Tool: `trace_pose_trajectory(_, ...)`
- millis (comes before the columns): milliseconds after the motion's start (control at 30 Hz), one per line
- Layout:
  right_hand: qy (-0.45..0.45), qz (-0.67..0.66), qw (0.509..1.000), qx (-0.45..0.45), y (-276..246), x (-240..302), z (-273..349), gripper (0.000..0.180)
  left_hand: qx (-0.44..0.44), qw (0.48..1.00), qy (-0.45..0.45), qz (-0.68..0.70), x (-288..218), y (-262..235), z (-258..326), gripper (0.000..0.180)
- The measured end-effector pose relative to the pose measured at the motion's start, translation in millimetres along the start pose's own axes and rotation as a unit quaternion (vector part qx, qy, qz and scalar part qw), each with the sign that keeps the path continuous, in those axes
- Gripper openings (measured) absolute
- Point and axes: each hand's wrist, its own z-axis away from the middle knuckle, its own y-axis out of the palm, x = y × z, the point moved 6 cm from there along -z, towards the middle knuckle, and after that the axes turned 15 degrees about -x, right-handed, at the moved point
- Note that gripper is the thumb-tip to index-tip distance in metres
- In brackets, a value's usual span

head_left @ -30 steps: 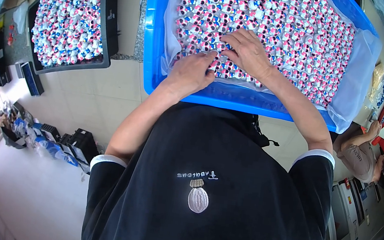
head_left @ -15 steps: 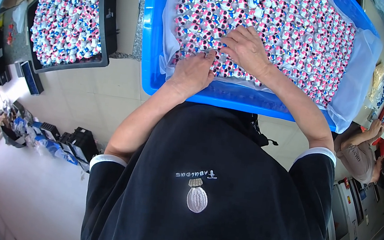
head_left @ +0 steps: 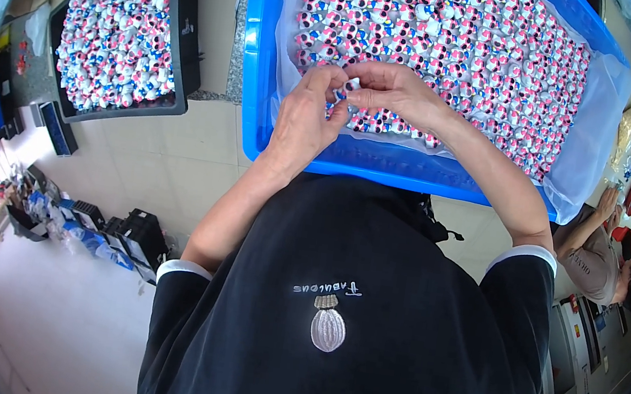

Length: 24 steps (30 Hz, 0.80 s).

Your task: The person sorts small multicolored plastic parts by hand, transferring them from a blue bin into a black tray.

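Note:
A small white, pink and blue figurine [head_left: 352, 85] is pinched between the fingertips of both hands, above the near left part of a blue tray [head_left: 255, 53]. My left hand [head_left: 306, 120] is closed around its left side, with the thumb below and fingers curled above. My right hand [head_left: 399, 95] grips it from the right between thumb and forefinger. Beneath the hands, similar figurines [head_left: 499, 70] stand packed in rows on a translucent white plastic liner [head_left: 599, 99]. Fingers cover part of the held piece.
A black crate [head_left: 184, 60] heaped with loose figurines of the same colours stands to the left. On the far right another person [head_left: 594, 258] works with red items. Black boxes [head_left: 143, 234] and bagged things lie at the lower left.
Both hands have risen off the rows and come together. A figurine is now held between their fingertips; earlier the fingers were down among the rows.

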Motion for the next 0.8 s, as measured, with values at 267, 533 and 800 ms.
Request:
trace_pose_trajectory(267, 0.118, -0.297, 0.939, -0.128, 16, -19, 7, 0.042, -0.048, 0.998, -0.009, -0.025, -6, -2, -1, 0.028)
trace_pose_trajectory(533, -0.023, -0.113, 0.968, -0.221, -28, -19, 39, 0.026, 0.074, 0.987, -0.06, 0.133, -15, 29, 5, 0.036)
trace_pose_trajectory(800, -0.157, 0.416, 0.821, -0.357, -174, -23, 131, 0.031, 0.211, 0.972, 0.104, -0.02, -28, 64, 18, 0.031)
